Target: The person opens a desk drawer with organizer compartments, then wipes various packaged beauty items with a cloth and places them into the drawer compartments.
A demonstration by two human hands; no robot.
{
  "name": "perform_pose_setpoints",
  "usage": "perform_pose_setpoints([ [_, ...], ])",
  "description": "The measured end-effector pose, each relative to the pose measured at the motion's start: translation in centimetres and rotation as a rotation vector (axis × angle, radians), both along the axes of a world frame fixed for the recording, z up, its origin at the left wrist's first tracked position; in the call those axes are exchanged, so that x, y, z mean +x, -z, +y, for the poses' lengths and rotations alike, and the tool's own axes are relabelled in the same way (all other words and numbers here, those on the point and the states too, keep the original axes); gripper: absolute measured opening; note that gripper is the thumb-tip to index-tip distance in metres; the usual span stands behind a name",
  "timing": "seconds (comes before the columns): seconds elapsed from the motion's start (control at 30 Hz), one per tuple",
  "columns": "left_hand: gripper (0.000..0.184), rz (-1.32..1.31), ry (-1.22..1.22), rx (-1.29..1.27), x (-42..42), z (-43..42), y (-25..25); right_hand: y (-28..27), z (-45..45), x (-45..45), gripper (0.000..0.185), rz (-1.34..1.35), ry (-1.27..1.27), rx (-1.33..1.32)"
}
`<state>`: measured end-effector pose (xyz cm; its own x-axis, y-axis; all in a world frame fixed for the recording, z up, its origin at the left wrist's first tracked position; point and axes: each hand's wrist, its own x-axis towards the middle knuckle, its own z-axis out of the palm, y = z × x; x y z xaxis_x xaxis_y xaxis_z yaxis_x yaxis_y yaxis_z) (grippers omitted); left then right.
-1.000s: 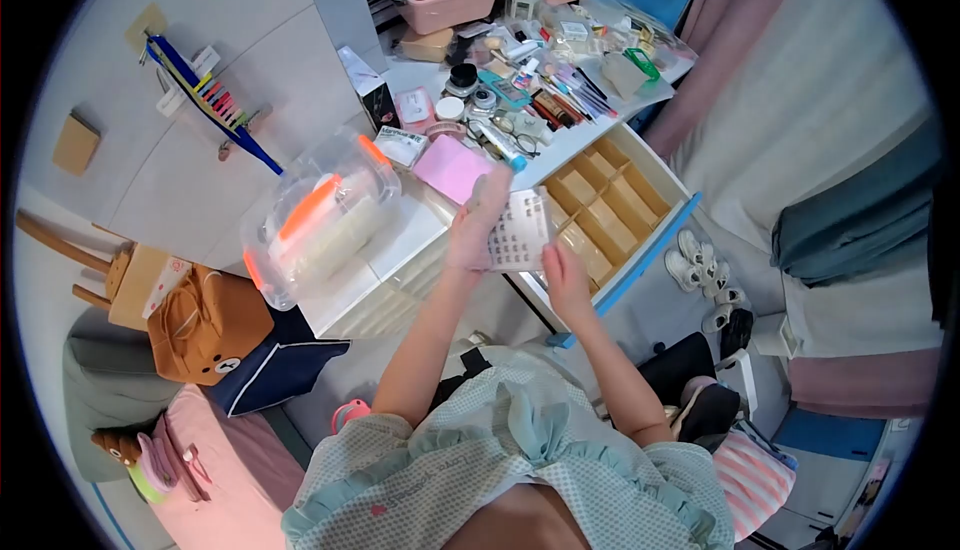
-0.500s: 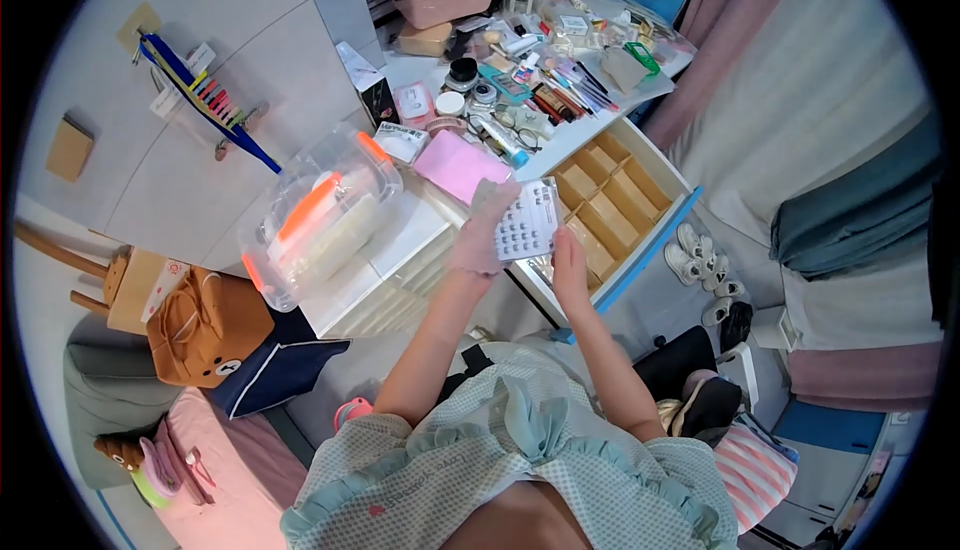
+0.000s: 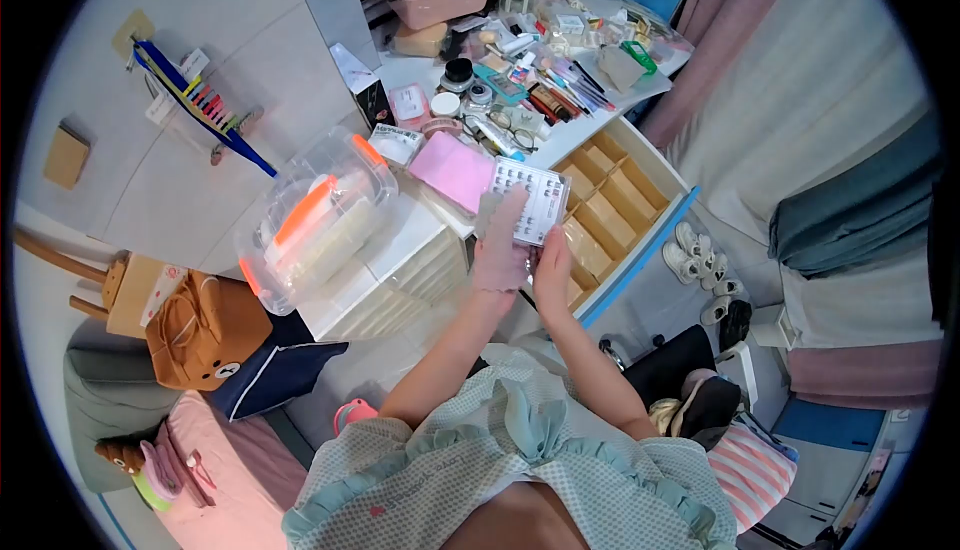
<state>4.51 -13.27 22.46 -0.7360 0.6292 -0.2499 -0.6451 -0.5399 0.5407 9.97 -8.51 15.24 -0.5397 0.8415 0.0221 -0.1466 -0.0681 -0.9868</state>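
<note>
A flat, clear case of false lashes (image 3: 545,198), with small dark tufts in rows, is held in front of me over the corner of the open drawer. My right hand (image 3: 552,268) grips its lower right edge. Against its left side, my left hand (image 3: 505,235) holds a thin pinkish-grey cloth (image 3: 498,270) that drapes over the palm and wrist. The fingers of that hand lie partly across the case's face. Just beyond is a pink folded cloth (image 3: 452,172) on the desk edge.
The pulled-out drawer (image 3: 612,212) has cardboard compartments. Cosmetics, brushes and glasses (image 3: 515,135) crowd the white desk, with a pink bin (image 3: 445,0) behind. A clear box with orange latches (image 3: 315,220) sits on the left cabinet. Shoes (image 3: 700,260) stand on the floor at right.
The case has turned and tilted in my hands and shifted slightly right. My left hand has moved lower and its fingers now cross the case's face.
</note>
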Motion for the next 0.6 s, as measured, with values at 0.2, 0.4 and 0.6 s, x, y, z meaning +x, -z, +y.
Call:
perform_pose_setpoints([
  [0.2,0.040,0.079,-0.173,-0.106,-2.6,-0.6,0.3,-1.7,0.5,1.8,0.028,-0.403,-0.188,0.432],
  [0.4,0.041,0.394,-0.159,-0.399,-4.6,-2.0,0.2,-3.3,5.1,3.6,0.029,-0.173,-0.369,0.098],
  [0.6,0.044,0.791,-0.044,-0.498,-3.9,-2.8,0.0,-6.5,3.9,4.3,0.026,-0.482,-0.591,0.415],
])
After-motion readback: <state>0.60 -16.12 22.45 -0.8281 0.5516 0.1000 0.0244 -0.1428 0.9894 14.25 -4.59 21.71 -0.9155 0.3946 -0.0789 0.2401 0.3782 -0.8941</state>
